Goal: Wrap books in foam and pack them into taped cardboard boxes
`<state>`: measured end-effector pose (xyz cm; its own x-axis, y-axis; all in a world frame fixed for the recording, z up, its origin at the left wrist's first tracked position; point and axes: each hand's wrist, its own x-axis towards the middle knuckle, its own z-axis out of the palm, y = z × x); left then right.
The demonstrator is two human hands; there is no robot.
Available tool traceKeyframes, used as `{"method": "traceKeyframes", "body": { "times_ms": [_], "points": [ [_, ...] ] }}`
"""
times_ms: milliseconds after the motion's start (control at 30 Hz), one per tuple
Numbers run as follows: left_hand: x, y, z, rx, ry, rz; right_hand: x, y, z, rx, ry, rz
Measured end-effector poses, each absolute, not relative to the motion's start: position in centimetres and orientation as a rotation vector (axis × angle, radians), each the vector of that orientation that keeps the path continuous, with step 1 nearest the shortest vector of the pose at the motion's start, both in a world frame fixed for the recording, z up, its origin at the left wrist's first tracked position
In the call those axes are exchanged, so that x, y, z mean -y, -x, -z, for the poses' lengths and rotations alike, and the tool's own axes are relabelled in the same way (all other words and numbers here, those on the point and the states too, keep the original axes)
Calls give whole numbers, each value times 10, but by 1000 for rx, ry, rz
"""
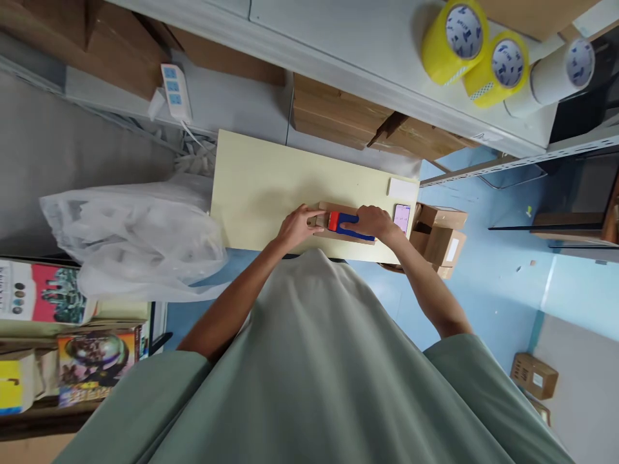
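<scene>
A small, flat cardboard box point(333, 206) lies on the pale yellow table point(261, 174), close to my body. On top of it is a blue and red tape dispenser point(333, 221). My right hand point(373, 222) is wrapped round the dispenser's blue handle end. At the box's left end, my left hand point(296, 227) has its thumb and fingers closed round the edge, just left of the dispenser's red part. Whether a strip of tape runs between the hands is too small to tell. A lit phone point(401, 218) lies right of my right hand.
A white block point(403, 189) sits at the table's right end. Above, a shelf point(338, 38) holds yellow tape rolls point(454, 42). A plastic bag point(140, 232) bulges at the table's left, below a power strip point(176, 93). Cardboard boxes point(445, 248) stand on the floor at right.
</scene>
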<state>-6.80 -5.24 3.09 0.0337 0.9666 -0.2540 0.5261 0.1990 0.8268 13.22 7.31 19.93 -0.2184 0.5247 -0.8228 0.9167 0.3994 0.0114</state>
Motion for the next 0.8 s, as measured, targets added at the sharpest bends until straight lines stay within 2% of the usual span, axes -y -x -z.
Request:
{"method": "traceKeyframes", "body": {
  "times_ms": [300, 567, 667, 800],
  "points": [
    [54, 31, -17, -1865, -879, -874, -76, -140, -180, -1913, -1243, 739],
    [51, 25, -20, -1961, -805, -888, -76, -147, -180, -1982, -1186, 799],
    [52, 25, -24, -1981, -784, -890, -84, -184, -197, -1962, -1190, 843],
    [52, 23, -27, -1995, -794, -868, -106, -275, -219, -1806, -1254, 822]
  ]
}}
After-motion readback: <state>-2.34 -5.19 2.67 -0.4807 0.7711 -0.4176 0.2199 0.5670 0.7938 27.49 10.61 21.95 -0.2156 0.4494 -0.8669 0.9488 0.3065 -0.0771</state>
